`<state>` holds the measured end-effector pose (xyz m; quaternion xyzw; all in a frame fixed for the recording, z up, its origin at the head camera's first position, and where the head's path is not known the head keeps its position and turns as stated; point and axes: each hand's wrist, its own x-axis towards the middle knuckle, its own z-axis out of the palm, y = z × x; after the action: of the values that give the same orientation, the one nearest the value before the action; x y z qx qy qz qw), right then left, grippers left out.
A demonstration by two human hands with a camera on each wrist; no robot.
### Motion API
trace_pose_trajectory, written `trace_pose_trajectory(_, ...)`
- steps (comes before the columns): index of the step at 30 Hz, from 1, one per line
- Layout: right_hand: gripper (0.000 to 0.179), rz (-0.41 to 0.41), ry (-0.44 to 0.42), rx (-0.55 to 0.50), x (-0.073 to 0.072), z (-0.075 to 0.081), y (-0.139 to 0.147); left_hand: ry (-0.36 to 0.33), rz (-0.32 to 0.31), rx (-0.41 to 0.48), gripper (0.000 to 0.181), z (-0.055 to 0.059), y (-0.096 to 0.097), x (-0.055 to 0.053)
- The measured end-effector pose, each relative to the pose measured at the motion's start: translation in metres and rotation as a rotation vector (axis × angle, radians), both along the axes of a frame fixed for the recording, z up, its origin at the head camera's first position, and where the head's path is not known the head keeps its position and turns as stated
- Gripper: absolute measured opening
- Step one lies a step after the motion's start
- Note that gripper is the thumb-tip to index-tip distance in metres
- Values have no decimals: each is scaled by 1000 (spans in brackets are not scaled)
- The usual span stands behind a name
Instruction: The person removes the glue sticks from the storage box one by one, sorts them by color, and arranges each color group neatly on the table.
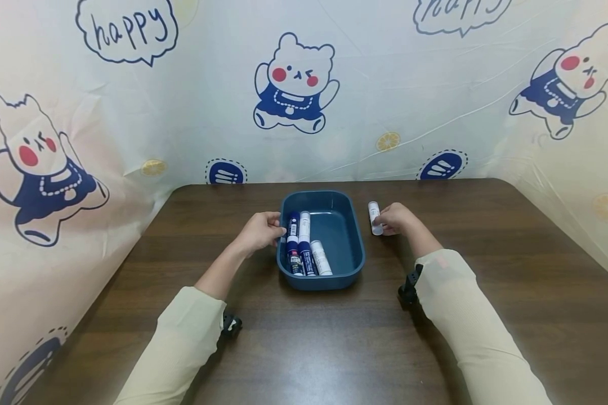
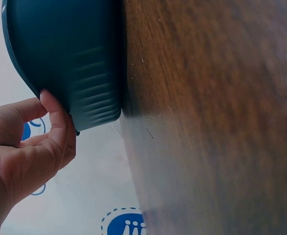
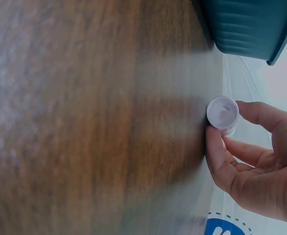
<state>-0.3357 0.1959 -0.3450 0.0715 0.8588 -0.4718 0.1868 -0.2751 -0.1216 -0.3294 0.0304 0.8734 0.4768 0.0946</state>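
Observation:
A blue plastic bin (image 1: 342,242) sits on the table. My left hand (image 1: 260,232) grips its left rim; in the left wrist view the thumb and fingers of that hand (image 2: 38,134) pinch the edge of the bin (image 2: 70,54). Along the left inside of the bin lie blue-and-white markers (image 1: 305,228) and a short white glue stick (image 1: 321,259). To the right of the bin my right hand (image 1: 396,219) pinches another white glue stick (image 1: 374,216), its round end (image 3: 223,113) facing the right wrist camera, low at the tabletop.
The brown wooden table (image 1: 304,349) carries the bin near its far edge. Behind it hangs a pale curtain (image 1: 375,73) printed with cartoon bears. A black wrist camera (image 1: 409,287) sits at the right cuff, another (image 1: 230,324) at the left.

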Motion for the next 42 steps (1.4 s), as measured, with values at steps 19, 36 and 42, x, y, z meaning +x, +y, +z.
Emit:
trace_pose_trajectory(19,43,6,8,25,0,2,2,-9,5,-2,53,1,0,0)
trace_pose_trajectory(36,47,17,13,47,0,3,3,-10,4,-2,53,1,0,2)
trace_pose_trajectory(42,47,20,19,54,1,4,3,-8,2,8,53,1,0,1)
